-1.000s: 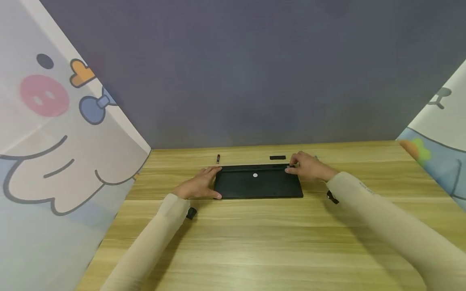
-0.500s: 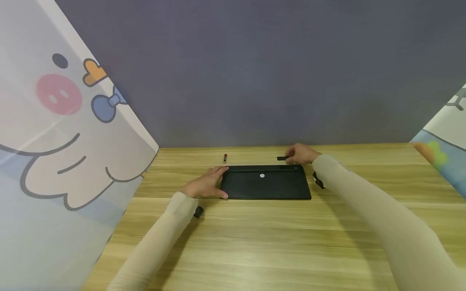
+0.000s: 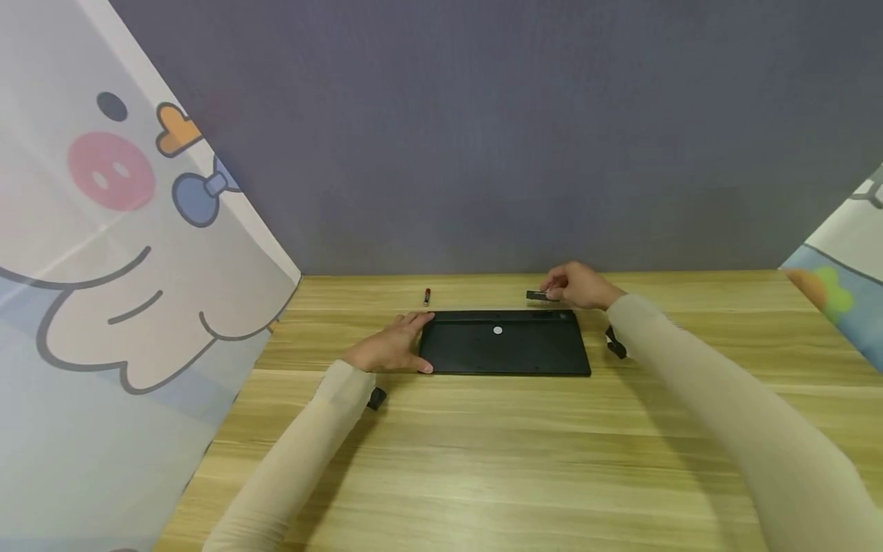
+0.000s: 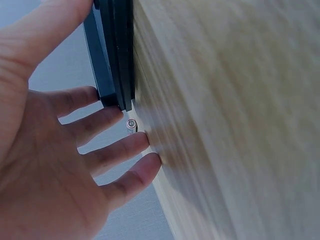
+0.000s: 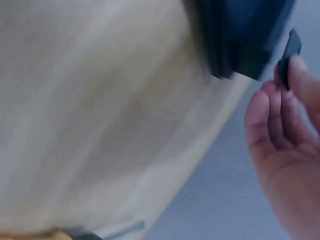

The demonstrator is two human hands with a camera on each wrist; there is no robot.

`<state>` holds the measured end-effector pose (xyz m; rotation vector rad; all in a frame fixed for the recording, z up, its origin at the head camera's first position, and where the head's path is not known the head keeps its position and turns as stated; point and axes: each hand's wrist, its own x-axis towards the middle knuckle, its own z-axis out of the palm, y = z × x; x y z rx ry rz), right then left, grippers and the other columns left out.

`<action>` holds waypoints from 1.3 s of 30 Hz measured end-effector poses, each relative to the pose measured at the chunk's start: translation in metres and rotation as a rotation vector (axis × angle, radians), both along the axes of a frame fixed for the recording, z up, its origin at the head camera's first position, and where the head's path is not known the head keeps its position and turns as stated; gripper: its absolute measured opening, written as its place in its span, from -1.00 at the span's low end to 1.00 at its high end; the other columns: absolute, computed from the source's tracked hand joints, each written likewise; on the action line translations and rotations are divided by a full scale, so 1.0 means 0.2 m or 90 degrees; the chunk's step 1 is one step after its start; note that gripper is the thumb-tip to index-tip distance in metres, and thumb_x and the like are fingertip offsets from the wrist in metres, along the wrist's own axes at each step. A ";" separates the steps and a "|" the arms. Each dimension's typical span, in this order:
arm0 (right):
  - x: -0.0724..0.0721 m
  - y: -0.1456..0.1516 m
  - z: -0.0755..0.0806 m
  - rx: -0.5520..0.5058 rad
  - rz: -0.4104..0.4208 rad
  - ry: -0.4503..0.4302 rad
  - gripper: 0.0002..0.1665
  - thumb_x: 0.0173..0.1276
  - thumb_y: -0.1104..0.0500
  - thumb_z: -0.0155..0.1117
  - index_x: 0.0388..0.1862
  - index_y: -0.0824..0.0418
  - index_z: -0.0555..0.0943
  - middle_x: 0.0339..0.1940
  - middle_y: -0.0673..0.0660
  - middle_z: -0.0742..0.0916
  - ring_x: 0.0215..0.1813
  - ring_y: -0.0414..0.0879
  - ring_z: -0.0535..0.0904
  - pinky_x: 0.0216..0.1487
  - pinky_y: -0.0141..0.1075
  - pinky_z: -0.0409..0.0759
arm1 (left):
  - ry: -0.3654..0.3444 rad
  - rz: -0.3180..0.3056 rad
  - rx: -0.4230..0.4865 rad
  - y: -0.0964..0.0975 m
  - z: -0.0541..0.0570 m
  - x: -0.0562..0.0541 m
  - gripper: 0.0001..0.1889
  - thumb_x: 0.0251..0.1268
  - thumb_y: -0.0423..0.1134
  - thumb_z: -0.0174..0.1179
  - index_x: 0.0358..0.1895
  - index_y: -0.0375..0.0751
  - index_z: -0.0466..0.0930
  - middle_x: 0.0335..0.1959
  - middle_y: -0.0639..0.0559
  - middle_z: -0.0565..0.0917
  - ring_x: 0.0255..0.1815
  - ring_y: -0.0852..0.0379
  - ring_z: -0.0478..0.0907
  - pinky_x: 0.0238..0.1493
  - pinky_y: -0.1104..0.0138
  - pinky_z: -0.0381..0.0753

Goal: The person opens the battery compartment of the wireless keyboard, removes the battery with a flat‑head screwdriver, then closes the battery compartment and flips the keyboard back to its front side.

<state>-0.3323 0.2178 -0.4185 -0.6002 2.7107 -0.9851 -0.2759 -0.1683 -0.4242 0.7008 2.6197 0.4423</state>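
Observation:
A black keyboard [image 3: 507,349] lies face down, a round white sticker on its underside and a raised bar along its far edge. My left hand [image 3: 393,345] rests at its left end, thumb at the near corner and fingers at the far one. The left wrist view shows those fingers [image 4: 100,122] spread and nearly straight. Beyond the keyboard's far right part, my right hand [image 3: 582,285] pinches a small black battery cover [image 3: 536,295] between thumb and fingers. In the right wrist view the cover [image 5: 290,57] is seen nearly edge-on, raised off the table.
A battery [image 3: 427,297] with a red end lies beyond the keyboard's far left corner. The wooden table [image 3: 483,460] ends at a grey wall panel [image 3: 483,138]. A blurred yellow and black object [image 5: 60,235] shows low in the right wrist view.
My right hand has left the keyboard's far right corner, reached the battery cover on the table and lifted it. My left hand has stayed on the keyboard.

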 end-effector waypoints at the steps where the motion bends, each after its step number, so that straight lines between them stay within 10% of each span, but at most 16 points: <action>1: 0.01 0.00 0.01 -0.001 0.013 0.000 -0.86 0.32 0.31 0.25 -0.17 0.24 0.68 -0.21 0.12 0.71 -0.20 0.01 0.61 -0.18 -0.06 0.55 | 0.001 0.000 -0.001 0.00 0.00 0.00 0.10 -0.02 0.14 0.40 0.53 0.04 -0.13 0.52 -0.07 -0.11 0.47 -0.22 -0.22 0.31 -0.11 0.05; 15: 0.07 0.02 0.04 0.017 0.072 -0.051 -0.90 0.31 0.29 0.28 -0.24 0.24 0.70 -0.31 0.06 0.72 -0.24 0.00 0.62 -0.18 -0.12 0.56 | -0.005 0.002 -0.008 0.01 0.01 0.00 0.11 -0.04 0.14 0.41 0.53 0.04 -0.13 0.52 -0.04 -0.10 0.47 -0.21 -0.20 0.29 -0.11 0.09; 39: 0.13 0.01 0.01 0.009 0.063 0.042 -0.88 0.21 0.39 0.33 -0.27 0.28 0.73 -0.31 0.09 0.68 -0.31 -0.04 0.55 -0.32 -0.18 0.54 | -0.014 0.004 -0.011 0.02 0.01 0.01 0.10 -0.02 0.11 0.41 0.53 0.03 -0.14 0.51 -0.07 -0.12 0.46 -0.26 -0.22 0.28 -0.14 0.09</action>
